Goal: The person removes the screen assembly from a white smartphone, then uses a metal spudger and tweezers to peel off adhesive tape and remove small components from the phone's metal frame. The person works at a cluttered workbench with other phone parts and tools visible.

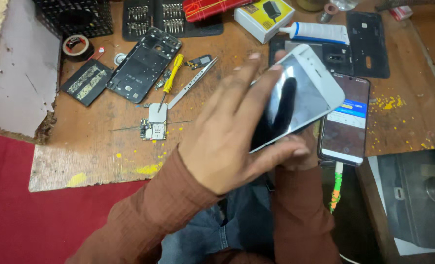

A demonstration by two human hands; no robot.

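Head view shows our left hand (pixel 227 129) spread over a white phone screen panel (pixel 300 95), fingers (pixel 256 85) apart along its left edge, thumb under its near edge. Our right hand (pixel 303 159) is mostly hidden beneath; grip unclear. Right of it lies a lit phone (pixel 345 120).

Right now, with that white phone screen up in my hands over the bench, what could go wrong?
1. The white phone screen is held by its edges between the left hand and the right hand, tilted above the wooden board; a slip could crack it.
2. It hangs over the lit phone on its cable; a drop might hit that.
3. The small circuit board and tweezers lie loose near the left sleeve and could be swept off.
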